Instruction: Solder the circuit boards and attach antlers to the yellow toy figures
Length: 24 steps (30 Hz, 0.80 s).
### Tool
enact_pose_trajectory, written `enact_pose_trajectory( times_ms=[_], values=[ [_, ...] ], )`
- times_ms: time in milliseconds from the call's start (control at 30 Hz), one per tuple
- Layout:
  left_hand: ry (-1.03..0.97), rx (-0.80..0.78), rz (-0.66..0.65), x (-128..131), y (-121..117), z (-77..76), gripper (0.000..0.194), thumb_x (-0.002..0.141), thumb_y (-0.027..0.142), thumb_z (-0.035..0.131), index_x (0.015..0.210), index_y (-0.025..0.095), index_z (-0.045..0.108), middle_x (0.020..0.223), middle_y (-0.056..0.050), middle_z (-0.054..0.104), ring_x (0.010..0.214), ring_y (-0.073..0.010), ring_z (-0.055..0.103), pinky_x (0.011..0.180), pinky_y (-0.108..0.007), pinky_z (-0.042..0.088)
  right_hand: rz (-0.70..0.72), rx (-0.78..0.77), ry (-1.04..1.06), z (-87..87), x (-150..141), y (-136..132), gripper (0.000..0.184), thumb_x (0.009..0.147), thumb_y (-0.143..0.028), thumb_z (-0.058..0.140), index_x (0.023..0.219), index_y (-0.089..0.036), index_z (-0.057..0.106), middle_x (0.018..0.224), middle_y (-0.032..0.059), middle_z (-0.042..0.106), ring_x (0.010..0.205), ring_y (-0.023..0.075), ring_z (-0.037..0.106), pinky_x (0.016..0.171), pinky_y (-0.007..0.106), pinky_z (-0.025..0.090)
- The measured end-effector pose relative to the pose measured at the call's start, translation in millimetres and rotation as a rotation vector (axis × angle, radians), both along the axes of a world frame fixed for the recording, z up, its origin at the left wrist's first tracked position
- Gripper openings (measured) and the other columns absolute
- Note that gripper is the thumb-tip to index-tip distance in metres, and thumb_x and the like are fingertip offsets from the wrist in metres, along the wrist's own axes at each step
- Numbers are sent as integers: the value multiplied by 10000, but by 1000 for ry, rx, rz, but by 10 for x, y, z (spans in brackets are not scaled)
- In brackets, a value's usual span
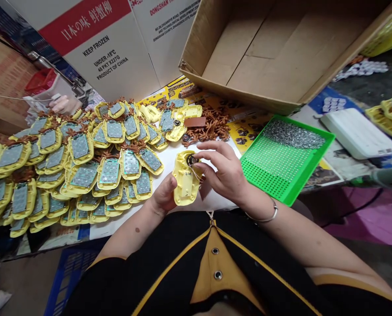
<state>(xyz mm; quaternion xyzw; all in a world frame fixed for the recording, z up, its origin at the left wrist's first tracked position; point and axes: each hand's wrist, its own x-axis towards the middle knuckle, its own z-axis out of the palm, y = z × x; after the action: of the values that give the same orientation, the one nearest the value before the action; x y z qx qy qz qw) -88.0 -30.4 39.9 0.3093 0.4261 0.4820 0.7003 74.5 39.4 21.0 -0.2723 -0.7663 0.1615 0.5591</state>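
Observation:
My left hand (164, 195) grips a yellow plastic toy shell (183, 182) from below, its hollow inner side facing up. My right hand (222, 169) reaches over the shell's top end, fingertips pinching a small round black speaker (192, 159) with thin wires trailing from it, set in the shell. A silver bangle (264, 216) circles my right wrist. Both hands hover just above the white table surface, in front of my black and yellow jacket.
A big pile of yellow shells with grey keypads (80, 162) fills the left. Brown antler pieces (212, 125) lie behind my hands. A green tray of small screws (286, 153) sits right, an open cardboard box (275, 48) behind it. Another person's hand (60, 104) shows far left.

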Motion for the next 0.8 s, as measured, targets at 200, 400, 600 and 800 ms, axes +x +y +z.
enact_pose_trajectory(
  times_ms=[200,400,600,800],
  values=[
    [-38,-12,-8,14,1,-8,844,601,804,823,1184,204,715,1144,-124,732,1206,-362,653,1028,-449,555,10,25,17,-24,-1,-2,114,994,-258,624,1099,-236,663,1140,96,708,1051,223,670,878,396,535],
    [-46,23,-31,-24,-11,-93,883,642,771,826,1284,191,646,1139,-117,717,1236,-339,633,1025,-402,548,-98,81,-114,12,-19,-36,139,1035,-301,561,1037,-204,661,1084,84,725,996,210,659,885,387,502],
    [-7,-1,-131,-148,17,-119,781,694,593,879,1293,180,594,1160,-130,705,1022,-330,715,812,-395,593,-114,162,-280,52,10,-21,140,1019,-262,574,1012,-183,690,1055,84,733,965,208,644,883,371,484],
    [-62,-110,-46,-131,60,-14,655,574,240,907,1174,157,659,1007,-77,757,984,-295,731,772,-317,576,-96,64,-364,-6,-10,-60,235,1031,-281,518,1051,-164,721,1149,131,716,1029,259,630,879,409,482]
  ],
)
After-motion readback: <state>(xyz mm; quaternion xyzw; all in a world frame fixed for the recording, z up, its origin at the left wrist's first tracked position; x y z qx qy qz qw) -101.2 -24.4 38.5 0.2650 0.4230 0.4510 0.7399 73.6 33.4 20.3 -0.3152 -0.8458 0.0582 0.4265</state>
